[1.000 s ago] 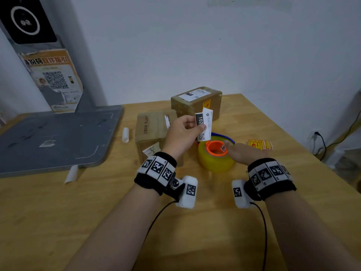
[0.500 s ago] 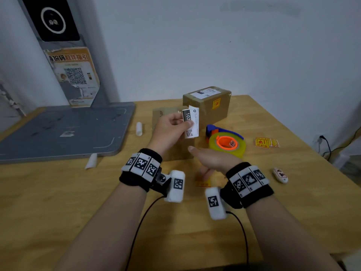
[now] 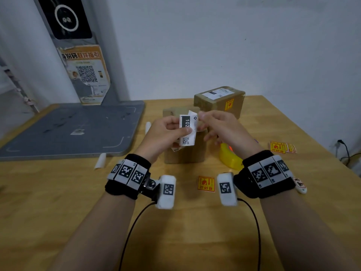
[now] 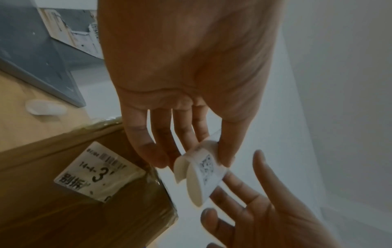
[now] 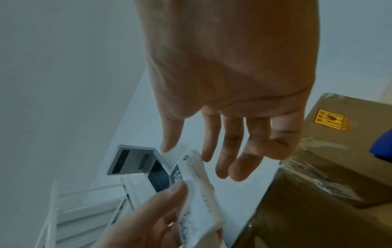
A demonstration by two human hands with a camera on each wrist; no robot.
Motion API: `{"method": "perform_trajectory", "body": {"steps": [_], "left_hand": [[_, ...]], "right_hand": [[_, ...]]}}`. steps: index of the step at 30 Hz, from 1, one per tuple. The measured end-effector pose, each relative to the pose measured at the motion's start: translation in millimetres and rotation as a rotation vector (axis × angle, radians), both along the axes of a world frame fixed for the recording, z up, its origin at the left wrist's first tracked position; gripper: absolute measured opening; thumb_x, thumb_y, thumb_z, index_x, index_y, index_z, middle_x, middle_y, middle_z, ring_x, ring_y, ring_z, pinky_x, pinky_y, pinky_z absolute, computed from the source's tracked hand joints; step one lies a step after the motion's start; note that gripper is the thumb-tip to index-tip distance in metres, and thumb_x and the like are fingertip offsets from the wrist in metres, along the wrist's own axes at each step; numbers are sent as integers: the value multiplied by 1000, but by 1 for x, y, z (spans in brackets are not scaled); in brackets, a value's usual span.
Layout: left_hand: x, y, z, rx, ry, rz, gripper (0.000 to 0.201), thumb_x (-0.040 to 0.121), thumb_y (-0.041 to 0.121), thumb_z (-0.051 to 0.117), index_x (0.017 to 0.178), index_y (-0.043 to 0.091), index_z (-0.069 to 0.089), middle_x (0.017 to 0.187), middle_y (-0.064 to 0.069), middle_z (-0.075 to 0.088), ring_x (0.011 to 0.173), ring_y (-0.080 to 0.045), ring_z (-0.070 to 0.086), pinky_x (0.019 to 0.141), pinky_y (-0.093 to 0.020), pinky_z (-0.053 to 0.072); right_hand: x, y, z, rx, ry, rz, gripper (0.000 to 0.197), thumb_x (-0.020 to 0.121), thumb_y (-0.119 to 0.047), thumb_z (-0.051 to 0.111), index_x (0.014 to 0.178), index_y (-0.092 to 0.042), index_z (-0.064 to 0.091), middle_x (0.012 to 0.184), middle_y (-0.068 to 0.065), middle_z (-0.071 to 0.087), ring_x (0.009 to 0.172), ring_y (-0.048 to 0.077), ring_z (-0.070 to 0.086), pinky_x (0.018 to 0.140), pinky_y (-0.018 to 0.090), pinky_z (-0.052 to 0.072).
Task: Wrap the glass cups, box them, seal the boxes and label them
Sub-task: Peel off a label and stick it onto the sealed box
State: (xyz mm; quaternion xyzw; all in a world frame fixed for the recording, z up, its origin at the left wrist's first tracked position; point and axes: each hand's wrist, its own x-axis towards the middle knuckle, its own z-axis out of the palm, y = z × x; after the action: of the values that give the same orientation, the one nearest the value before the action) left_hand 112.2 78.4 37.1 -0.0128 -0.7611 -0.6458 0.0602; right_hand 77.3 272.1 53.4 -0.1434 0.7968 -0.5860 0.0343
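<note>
My left hand (image 3: 183, 132) pinches a white label (image 3: 188, 128) printed with "102" and a QR code, upright above the near taped cardboard box (image 3: 183, 153). The label's backing curls away at the lower end (image 4: 205, 174). My right hand (image 3: 203, 120) has come to the label's top right corner. Its thumb and forefinger are straight, with the corner between them (image 5: 184, 152), and the other fingers are spread. A second sealed box (image 3: 218, 100), bearing a white label and a yellow sticker, stands behind. No glass cups show.
A yellow tape roll (image 3: 228, 159) lies right of the near box, partly behind my right wrist. Yellow stickers lie on the wooden table (image 3: 206, 183) and at the right (image 3: 281, 147). A grey mat (image 3: 74, 130) covers the back left; white paper strips (image 3: 100, 161) lie by it.
My right hand has left the tape roll, swung left and risen to the top corner of the label. My left hand has kept hold of the label.
</note>
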Motion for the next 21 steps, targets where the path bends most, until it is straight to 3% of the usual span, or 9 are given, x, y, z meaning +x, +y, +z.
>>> {"method": "perform_trajectory", "body": {"steps": [4,8,11,14,16,18,20,21], "left_hand": [[-9,3,4,-73,31,-14,32,87,16,81,117,16,69,103,0,78,93,-17,76,74,-32,63],[-17,-1,3,-120,89,10,42,82,17,86,120,19,69,105,0,77,91,-14,74,75,-25,61],[-21,-3,3,-68,72,15,36,84,19,83,118,19,71,105,-1,78,94,-17,75,78,-32,63],[-20,-8,4,92,-7,-17,18,97,19,69,114,13,73,103,-4,79,97,-22,76,81,-38,62],[-21,-12,3,107,-21,-9,14,101,19,64,104,12,75,100,-5,79,97,-22,76,82,-40,62],[-20,-14,2,108,-2,20,12,99,18,66,98,12,77,98,-6,79,94,-23,76,80,-39,61],[-20,-13,2,134,27,54,10,96,19,70,95,13,78,99,-8,79,97,-27,75,82,-42,62],[-20,-13,2,142,44,73,8,94,19,72,94,14,79,99,-8,78,98,-28,74,83,-42,62]], "right_hand": [[-13,-4,-4,-62,120,31,23,89,-24,80,109,-16,73,91,3,78,63,14,67,45,25,44],[-23,-6,-5,-78,129,23,24,87,-11,81,108,-16,70,75,-1,74,58,15,62,45,26,44],[-28,-6,-5,-46,155,43,22,88,-6,79,107,-15,70,66,-7,70,53,10,57,46,21,44],[-32,-4,-4,-32,154,28,24,87,-5,79,105,-19,70,66,-7,69,51,6,57,47,19,43],[-33,-3,-3,-40,126,-20,28,85,-7,82,107,-20,69,73,4,71,53,6,58,50,21,45],[-33,-3,-2,-45,116,-109,33,82,-14,86,109,-21,68,84,12,74,63,11,62,60,28,51],[-30,-3,2,-33,162,-185,31,81,-23,86,107,-23,69,88,6,73,77,12,65,72,28,53],[-27,-4,5,-43,187,-184,26,82,-24,85,104,-22,71,86,4,72,76,9,64,70,25,51]]}}
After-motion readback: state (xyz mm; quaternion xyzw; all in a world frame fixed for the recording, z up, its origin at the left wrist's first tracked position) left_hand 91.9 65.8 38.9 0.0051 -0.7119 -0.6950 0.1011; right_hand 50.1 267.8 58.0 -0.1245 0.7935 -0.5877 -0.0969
